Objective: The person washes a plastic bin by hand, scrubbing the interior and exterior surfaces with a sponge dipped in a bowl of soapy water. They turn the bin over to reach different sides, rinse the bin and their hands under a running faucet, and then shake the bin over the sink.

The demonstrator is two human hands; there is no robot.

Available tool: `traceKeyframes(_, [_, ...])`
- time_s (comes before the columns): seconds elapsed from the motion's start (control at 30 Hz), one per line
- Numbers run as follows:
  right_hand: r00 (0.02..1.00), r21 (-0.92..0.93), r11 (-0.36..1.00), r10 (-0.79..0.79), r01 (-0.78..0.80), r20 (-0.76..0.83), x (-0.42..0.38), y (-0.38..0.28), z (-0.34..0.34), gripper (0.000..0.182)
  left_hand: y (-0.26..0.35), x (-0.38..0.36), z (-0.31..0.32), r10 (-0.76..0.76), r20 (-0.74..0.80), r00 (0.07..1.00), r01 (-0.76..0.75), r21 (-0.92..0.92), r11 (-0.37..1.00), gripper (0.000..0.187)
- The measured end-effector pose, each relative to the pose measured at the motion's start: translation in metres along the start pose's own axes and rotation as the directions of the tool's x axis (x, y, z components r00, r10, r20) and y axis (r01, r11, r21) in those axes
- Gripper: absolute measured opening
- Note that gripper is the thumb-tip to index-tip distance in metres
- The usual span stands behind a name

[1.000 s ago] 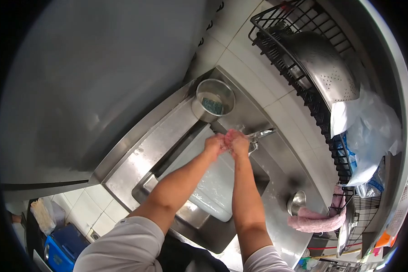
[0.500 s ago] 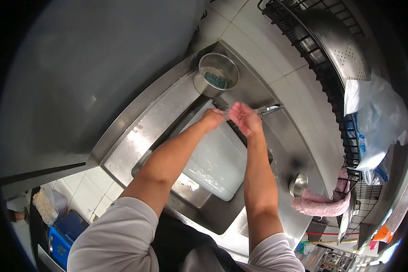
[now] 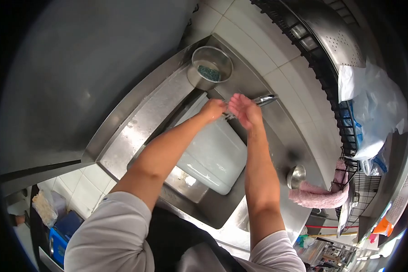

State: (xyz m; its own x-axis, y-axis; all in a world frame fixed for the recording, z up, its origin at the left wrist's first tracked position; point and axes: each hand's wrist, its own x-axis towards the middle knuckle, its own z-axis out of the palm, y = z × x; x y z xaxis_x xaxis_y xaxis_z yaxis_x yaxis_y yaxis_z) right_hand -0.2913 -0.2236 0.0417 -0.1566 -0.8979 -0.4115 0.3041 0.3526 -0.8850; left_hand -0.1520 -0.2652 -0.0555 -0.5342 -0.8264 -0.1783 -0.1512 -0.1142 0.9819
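My left hand (image 3: pixel 213 109) is over the far end of the sink (image 3: pixel 201 211), its fingers curled in; what they hold, if anything, is hidden. Beside it my right hand (image 3: pixel 245 110) is open, palm up and slightly cupped, with nothing in it that I can see. Water splashes between the two hands, just in front of the chrome faucet (image 3: pixel 265 98). Beneath them a white plastic bin or tray (image 3: pixel 213 152) lies tilted in the sink, its surface wet. My forearms partly cover the sink and the white piece.
A steel pot (image 3: pixel 212 63) with a green scouring pad (image 3: pixel 209 73) stands at the far corner. On the right are a small metal bowl (image 3: pixel 296 177), a pink towel (image 3: pixel 319 196) and a black wire rack (image 3: pixel 328 84) with a colander (image 3: pixel 340 43) and plastic bags (image 3: pixel 378 109).
My left hand has curled its fingers in more, and water now splashes below the hands. My right hand stays palm up beside it. The whole view has shifted slightly.
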Motion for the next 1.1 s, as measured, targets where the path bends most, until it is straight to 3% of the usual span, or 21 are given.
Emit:
traceKeyframes(0.03, [1.0, 0.107, 0.994, 0.015, -0.015, 0.001, 0.003, 0.002, 0.003, 0.029, -0.008, -0.013, -0.007, 0.074, -0.115, 0.991, -0.037, 0.298, 0.954, 0.041])
traceKeyframes(0.07, [1.0, 0.213, 0.977, 0.029, -0.029, 0.004, 0.004, 0.004, 0.005, 0.028, -0.018, -0.035, -0.013, 0.18, -0.2, 0.963, -0.035, 0.569, 0.821, 0.044])
traceKeyframes(0.13, [0.999, 0.325, 0.945, -0.023, 0.011, 0.033, 0.006, 0.01, 0.002, 0.027, -0.045, -0.082, -0.026, 0.245, -0.336, 0.909, 0.096, 0.744, 0.661, 0.045])
traceKeyframes(0.17, [0.995, 0.427, 0.903, -0.076, 0.043, 0.062, 0.009, 0.012, 0.002, 0.026, -0.055, -0.104, -0.032, 0.252, -0.339, 0.907, 0.097, 0.748, 0.656, 0.045])
traceKeyframes(0.2, [0.994, 0.429, 0.902, -0.08, 0.042, 0.069, 0.013, 0.016, 0.0, 0.026, -0.066, -0.127, -0.036, 0.074, -0.377, 0.923, 0.223, 0.684, 0.695, 0.046])
traceKeyframes(0.27, [0.991, 0.478, 0.877, -0.093, 0.038, 0.091, 0.022, 0.023, -0.009, 0.024, -0.083, -0.161, -0.046, -0.284, -0.401, 0.871, 0.475, 0.537, 0.697, 0.047])
traceKeyframes(0.33, [0.986, 0.4, 0.916, -0.054, -0.013, 0.156, 0.027, 0.027, -0.014, 0.024, -0.091, -0.181, -0.058, -0.328, -0.376, 0.867, 0.478, 0.438, 0.761, 0.054])
traceKeyframes(0.4, [0.975, 0.314, 0.948, -0.015, -0.057, 0.224, 0.025, 0.024, -0.009, 0.024, -0.11, -0.2, -0.071, -0.323, -0.346, 0.881, 0.461, 0.471, 0.752, 0.057])
traceKeyframes(0.47, [0.997, 0.255, 0.967, -0.025, 0.004, 0.079, 0.018, 0.016, -0.001, 0.022, -0.117, -0.214, -0.077, -0.305, -0.314, 0.899, 0.431, 0.515, 0.741, 0.06])
traceKeyframes(0.63, [0.996, 0.324, 0.946, -0.043, 0.014, 0.082, 0.014, 0.009, 0.004, 0.023, -0.108, -0.233, -0.075, -0.192, -0.294, 0.936, 0.333, 0.569, 0.752, 0.055])
traceKeyframes(0.77, [0.998, 0.284, 0.959, -0.038, 0.025, 0.041, 0.005, 0.003, 0.004, 0.023, -0.038, -0.219, -0.072, -0.143, -0.265, 0.954, 0.277, 0.587, 0.76, 0.048])
traceKeyframes(0.83, [0.998, 0.278, 0.96, -0.052, 0.038, 0.042, 0.009, 0.001, 0.002, 0.023, -0.009, -0.191, -0.072, -0.035, -0.242, 0.97, 0.19, 0.655, 0.731, 0.047])
traceKeyframes(0.9, [0.997, 0.268, 0.962, -0.062, 0.047, 0.048, 0.012, 0.0, 0.005, 0.022, 0.027, -0.157, -0.07, -0.154, -0.232, 0.961, 0.271, 0.654, 0.706, 0.048])
traceKeyframes(1.03, [0.996, 0.255, 0.967, -0.013, -0.011, 0.091, 0.011, -0.001, 0.017, 0.023, 0.039, -0.082, -0.065, -0.267, -0.246, 0.932, 0.361, 0.561, 0.744, 0.052])
traceKeyframes(1.1, [0.994, 0.212, 0.977, 0.011, -0.034, 0.108, 0.005, -0.004, 0.019, 0.023, 0.032, -0.056, -0.069, -0.269, -0.19, 0.944, 0.329, 0.557, 0.762, 0.051])
